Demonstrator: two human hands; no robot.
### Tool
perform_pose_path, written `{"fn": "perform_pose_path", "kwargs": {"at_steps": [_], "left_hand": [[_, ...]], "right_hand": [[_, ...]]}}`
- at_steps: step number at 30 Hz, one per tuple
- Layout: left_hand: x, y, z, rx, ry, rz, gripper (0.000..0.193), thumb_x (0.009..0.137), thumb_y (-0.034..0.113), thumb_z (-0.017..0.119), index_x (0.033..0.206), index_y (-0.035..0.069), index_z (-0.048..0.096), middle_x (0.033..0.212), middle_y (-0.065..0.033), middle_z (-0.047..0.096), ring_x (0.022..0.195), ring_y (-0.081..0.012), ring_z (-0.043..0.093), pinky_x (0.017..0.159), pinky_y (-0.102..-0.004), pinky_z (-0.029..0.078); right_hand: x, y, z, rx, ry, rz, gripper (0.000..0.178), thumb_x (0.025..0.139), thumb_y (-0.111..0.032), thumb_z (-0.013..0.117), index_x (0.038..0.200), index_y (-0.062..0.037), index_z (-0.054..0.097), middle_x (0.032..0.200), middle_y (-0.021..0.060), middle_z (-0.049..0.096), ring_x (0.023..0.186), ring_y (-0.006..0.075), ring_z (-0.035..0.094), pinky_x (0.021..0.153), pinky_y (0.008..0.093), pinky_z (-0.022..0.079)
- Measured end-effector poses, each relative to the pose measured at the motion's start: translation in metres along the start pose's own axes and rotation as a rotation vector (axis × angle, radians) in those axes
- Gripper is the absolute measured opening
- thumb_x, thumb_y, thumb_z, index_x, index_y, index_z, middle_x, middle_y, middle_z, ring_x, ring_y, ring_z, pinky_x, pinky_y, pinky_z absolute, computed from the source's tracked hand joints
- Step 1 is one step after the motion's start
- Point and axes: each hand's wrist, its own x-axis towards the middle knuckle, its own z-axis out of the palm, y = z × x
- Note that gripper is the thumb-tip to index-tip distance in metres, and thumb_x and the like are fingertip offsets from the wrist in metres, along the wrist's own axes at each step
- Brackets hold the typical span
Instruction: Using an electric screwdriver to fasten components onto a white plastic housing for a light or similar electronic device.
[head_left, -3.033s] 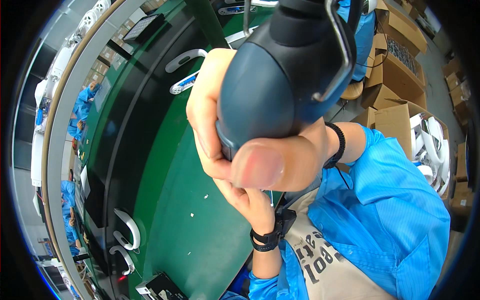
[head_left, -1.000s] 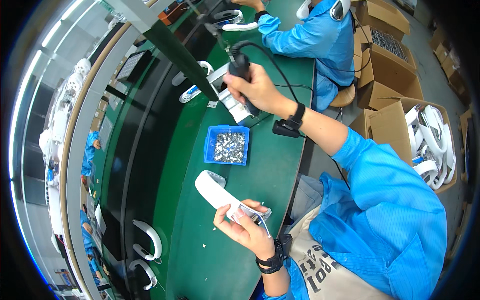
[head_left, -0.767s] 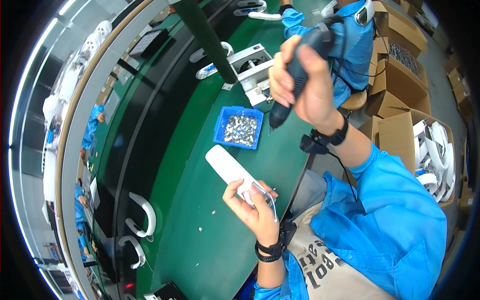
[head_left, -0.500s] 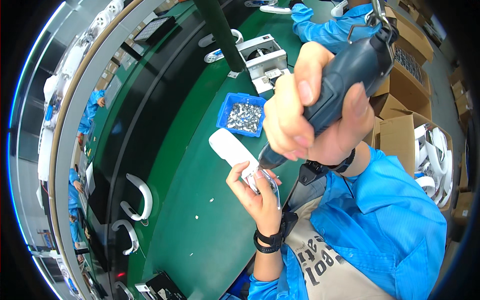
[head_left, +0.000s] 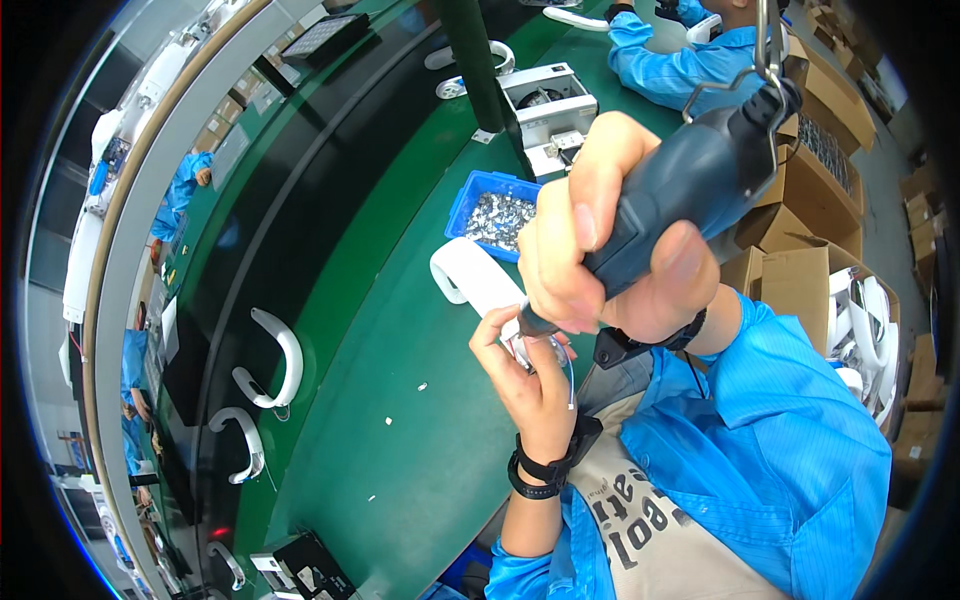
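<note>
My right hand [head_left: 610, 235] is wrapped round a dark electric screwdriver [head_left: 700, 165], which hangs from a metal hook. The driver slants down to the left, and its nose meets the near end of a white curved plastic housing [head_left: 478, 275]. Pinched between fingers and thumb, that near end sits in my left hand [head_left: 532, 385]. A thin wire hangs from the housing beside my thumb. Fingers and the driver's nose hide the spot where the bit touches. Just beyond the housing stands a blue bin [head_left: 457, 213] full of small metal parts.
White curved pieces [head_left: 290, 355] lie on the belt to the left. A metal fixture [head_left: 550, 105] and a dark green post [head_left: 470, 70] stand farther back. Cardboard boxes [head_left: 795, 290] line the right, near a co-worker's blue sleeve [head_left: 680, 75]. A black box [head_left: 315, 565] sits at lower left.
The view has shifted slightly. In my left hand the housing has turned, so its curled far end now shows. The screwdriver's nose stays at the housing's near end, and both grips are kept.
</note>
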Motion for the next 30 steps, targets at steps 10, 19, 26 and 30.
{"fn": "perform_pose_path", "kwargs": {"at_steps": [10, 19, 26, 30], "left_hand": [[-0.001, -0.011, -0.009, 0.319, 0.063, 0.231, 0.032, 0.102, -0.004, 0.049, 0.134, -0.005, 0.046, 0.130, -0.0129, 0.049, 0.107, -0.0186, 0.056, 0.088, -0.0307, 0.050], [-0.008, 0.005, -0.001, 0.022, 0.070, 0.069, 0.034, 0.112, 0.011, 0.048, 0.141, 0.004, 0.033, 0.104, -0.0117, 0.062, 0.076, -0.0144, 0.063, 0.068, -0.0279, 0.052], [-0.007, 0.004, -0.018, -0.020, -0.072, -0.137, 0.024, 0.113, 0.018, 0.050, 0.128, 0.000, 0.053, 0.090, -0.0091, 0.068, 0.076, -0.0143, 0.065, 0.069, -0.0288, 0.053], [-0.011, 0.012, -0.027, -0.021, 0.001, -0.133, 0.029, 0.114, 0.023, 0.049, 0.119, -0.003, 0.060, 0.083, -0.0071, 0.066, 0.071, -0.0131, 0.064, 0.065, -0.0285, 0.052]], "right_hand": [[0.000, 0.006, 0.020, -0.025, 0.038, 0.074, 0.051, 0.095, -0.041, 0.080, 0.107, -0.0052, 0.047, 0.072, 0.0073, 0.060, 0.061, 0.0143, 0.058, 0.052, 0.0272, 0.049], [-0.002, 0.016, 0.030, -0.003, 0.020, 0.021, 0.047, 0.097, -0.039, 0.079, 0.102, -0.0062, 0.046, 0.066, 0.0064, 0.054, 0.052, 0.0137, 0.051, 0.045, 0.0271, 0.043], [-0.008, 0.003, -0.005, 0.095, 0.073, -0.087, 0.046, 0.103, -0.048, 0.066, 0.100, -0.0076, 0.043, 0.068, 0.0079, 0.054, 0.049, 0.0156, 0.049, 0.042, 0.0299, 0.043], [-0.022, -0.009, -0.040, 0.041, 0.266, -0.097, 0.035, 0.106, -0.038, 0.063, 0.108, -0.0048, 0.051, 0.077, 0.0097, 0.061, 0.055, 0.0145, 0.055, 0.049, 0.0284, 0.046]]}}
